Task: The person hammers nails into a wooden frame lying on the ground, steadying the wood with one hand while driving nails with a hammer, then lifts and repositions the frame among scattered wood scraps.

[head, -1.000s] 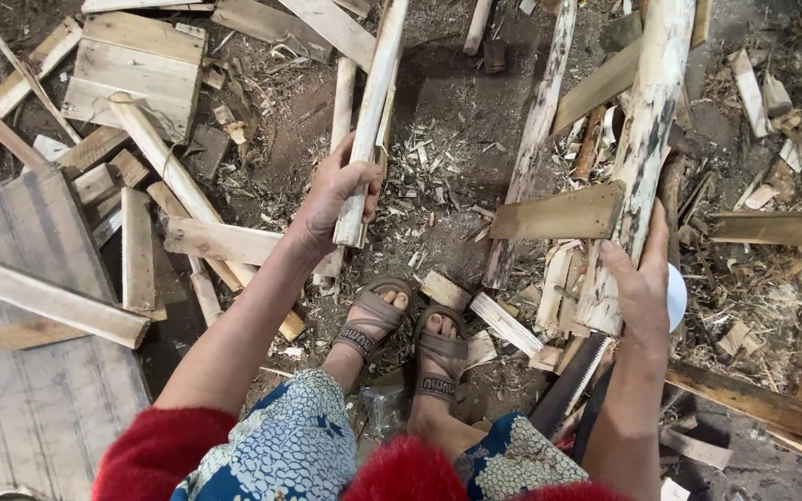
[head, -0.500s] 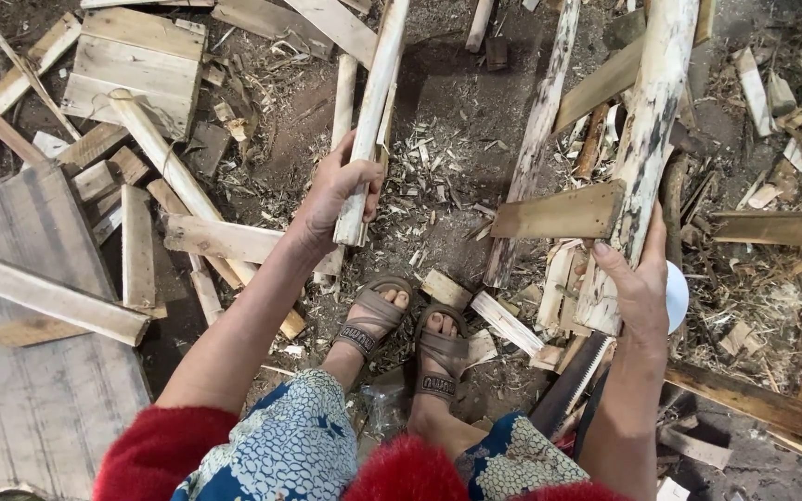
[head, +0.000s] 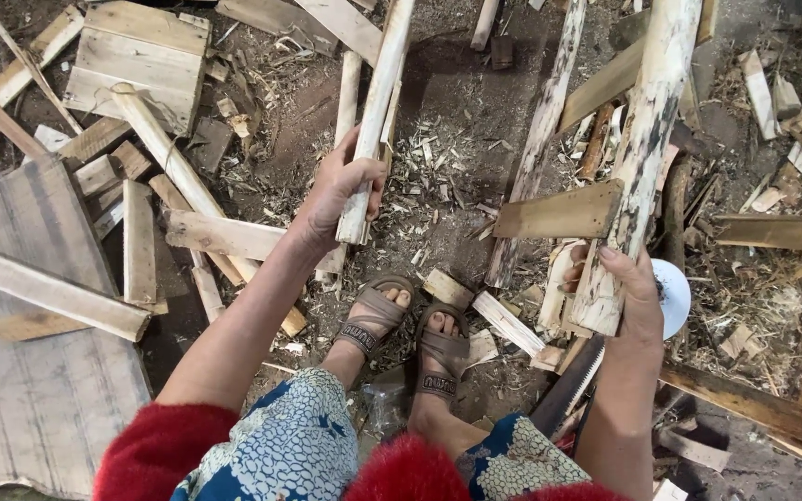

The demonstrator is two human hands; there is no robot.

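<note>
My left hand (head: pixel 343 188) grips the lower end of a thin pale peeled stick (head: pixel 378 102) that runs up and away from me. My right hand (head: pixel 633 295) holds the bottom of a thick pale log (head: pixel 647 139) with dark bark patches; it stands tilted toward the top of the view. A flat wooden board (head: pixel 559 211) lies crosswise just left of the log. My sandalled feet (head: pixel 410 325) rest on the dirt between the two hands. A saw blade (head: pixel 570 388) lies by my right leg.
Scrap boards, offcuts and wood chips cover the dirt floor. A wooden crate panel (head: pixel 141 56) lies at top left, a grey sheet (head: pixel 30 390) with a pale pole (head: pixel 48 289) across it at left. A white round object (head: pixel 676 295) sits behind my right hand.
</note>
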